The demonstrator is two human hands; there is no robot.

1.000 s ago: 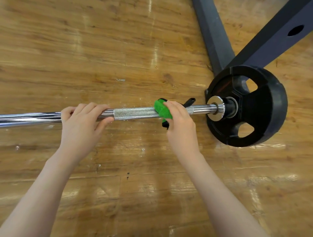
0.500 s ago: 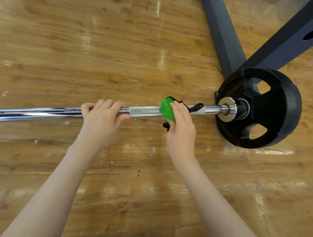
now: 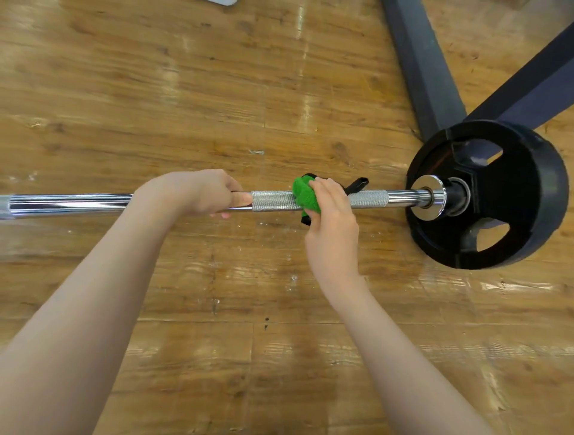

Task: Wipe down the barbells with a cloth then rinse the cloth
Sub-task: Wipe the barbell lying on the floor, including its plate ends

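A chrome barbell [image 3: 68, 203] lies across the wooden floor, running left to right. Its knurled section [image 3: 271, 200] sits between my two hands. My left hand [image 3: 198, 191] grips the bar just left of that section, fingers curled round it. My right hand [image 3: 330, 214] holds a green cloth [image 3: 306, 194] with a black edge wrapped over the knurled part of the bar. A black strap end [image 3: 357, 183] of the cloth sticks out beyond my fingers. At the bar's right end stands a black weight plate [image 3: 525, 192] behind a chrome collar [image 3: 430, 197].
Two dark steel beams of a rack base [image 3: 419, 65] lie on the floor at the upper right, meeting behind the plate. The wooden floor [image 3: 217, 93] shows scuffs and glare. A pale object's edge [image 3: 222, 1] shows at the top.
My left hand has turned on the bar, so its back faces up and the thumb lies along the bar. The right hand and cloth stay on the knurled part.
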